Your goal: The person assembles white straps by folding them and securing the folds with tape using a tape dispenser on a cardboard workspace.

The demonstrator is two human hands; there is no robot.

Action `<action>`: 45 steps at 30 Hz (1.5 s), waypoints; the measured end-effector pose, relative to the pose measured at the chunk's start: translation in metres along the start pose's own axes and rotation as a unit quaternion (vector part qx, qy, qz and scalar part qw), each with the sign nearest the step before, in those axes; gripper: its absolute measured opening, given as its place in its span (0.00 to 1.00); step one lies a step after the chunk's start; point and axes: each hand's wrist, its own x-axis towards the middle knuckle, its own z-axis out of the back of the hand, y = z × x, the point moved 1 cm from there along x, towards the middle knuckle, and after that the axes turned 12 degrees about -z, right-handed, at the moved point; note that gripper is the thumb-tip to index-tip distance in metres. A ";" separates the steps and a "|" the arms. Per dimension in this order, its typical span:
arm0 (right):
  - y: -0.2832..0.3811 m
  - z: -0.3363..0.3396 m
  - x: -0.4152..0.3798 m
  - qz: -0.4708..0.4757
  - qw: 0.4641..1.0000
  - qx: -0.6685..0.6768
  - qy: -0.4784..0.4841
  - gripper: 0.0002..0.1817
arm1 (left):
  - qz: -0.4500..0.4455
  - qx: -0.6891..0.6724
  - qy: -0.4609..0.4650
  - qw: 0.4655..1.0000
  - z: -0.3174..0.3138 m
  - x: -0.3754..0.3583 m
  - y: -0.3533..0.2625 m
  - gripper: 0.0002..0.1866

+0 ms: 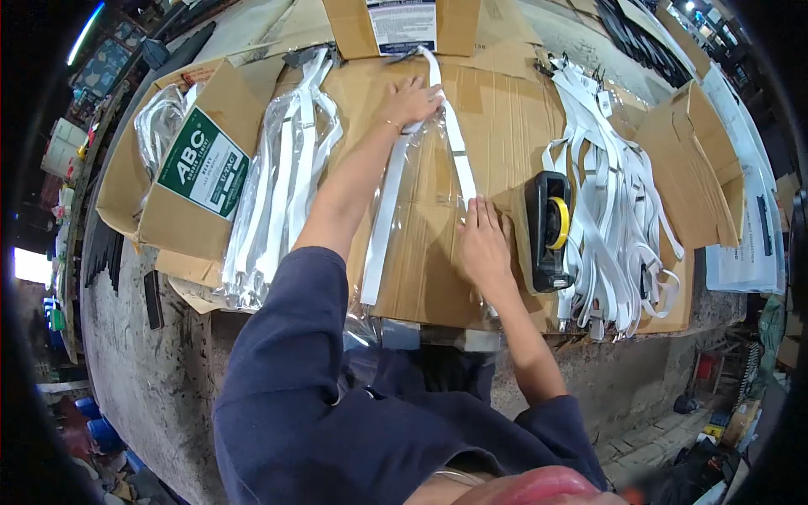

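Observation:
A white strap (455, 139) with a small dark buckle lies on the cardboard sheet (421, 261), looped at its far end. My left hand (411, 104) rests on the strap near that far end, its fingers stretched out. Nearer me, my right hand (486, 246) lies flat with its fingertips on the strap's right-hand length. Another length of white strap (383, 227) runs down the left side. Clear plastic (418, 177), apparently a bag, lies around and between the two lengths. Neither hand is wrapped around anything.
Plastic-wrapped straps (282, 168) lie left, beside an open carton (181, 189) holding more. A black tape dispenser (543, 240) stands right of my right hand, next to a heap of loose white straps (602, 194). Other cartons stand behind (349, 29) and at right (690, 160).

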 end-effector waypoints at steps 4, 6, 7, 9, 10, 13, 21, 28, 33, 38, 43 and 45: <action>0.010 0.030 0.012 -0.024 0.998 0.019 0.052 0.32 | -0.003 -0.073 0.017 0.997 -0.005 0.004 0.013 0.29; 0.011 0.022 0.031 -0.034 0.996 0.067 0.045 0.32 | -0.012 -0.101 -0.020 0.995 -0.003 -0.004 0.010 0.29; 0.008 0.009 0.038 -0.009 0.997 0.069 0.019 0.33 | -0.054 -0.099 -0.089 0.990 -0.002 -0.008 0.008 0.29; 0.005 -0.002 0.045 0.016 0.997 0.071 -0.012 0.33 | -0.099 -0.094 -0.160 0.978 -0.001 -0.015 0.006 0.30; 0.003 -0.004 0.045 0.023 0.998 0.054 -0.007 0.33 | -0.117 -0.108 -0.185 0.970 -0.006 -0.023 0.007 0.29; -0.001 -0.007 0.043 0.039 0.998 0.039 -0.002 0.34 | -0.114 -0.103 -0.173 0.973 0.004 -0.082 -0.019 0.32; -0.011 -0.027 0.049 0.046 0.999 0.012 -0.023 0.34 | -0.229 -0.001 -0.024 0.973 0.015 -0.180 -0.064 0.35; 0.025 0.099 -0.067 -0.018 0.960 0.277 0.024 0.15 | -0.108 -0.119 -0.319 0.934 0.096 -0.294 -0.097 0.15; 0.036 0.091 -0.170 -0.046 0.942 0.322 0.087 0.05 | 0.157 -0.216 -0.245 0.932 0.054 -0.434 -0.143 0.11; 0.063 0.054 -0.175 -0.005 0.935 0.336 0.109 0.09 | 0.287 -0.308 -0.194 0.886 0.030 -0.466 -0.175 0.17; 0.105 0.027 -0.143 0.190 0.964 0.183 0.014 0.25 | 0.306 -0.387 -0.169 0.853 0.014 -0.475 -0.168 0.20; 0.118 0.018 -0.138 0.269 0.959 0.078 0.040 0.33 | 0.317 -0.483 -0.189 0.794 0.006 -0.480 -0.165 0.21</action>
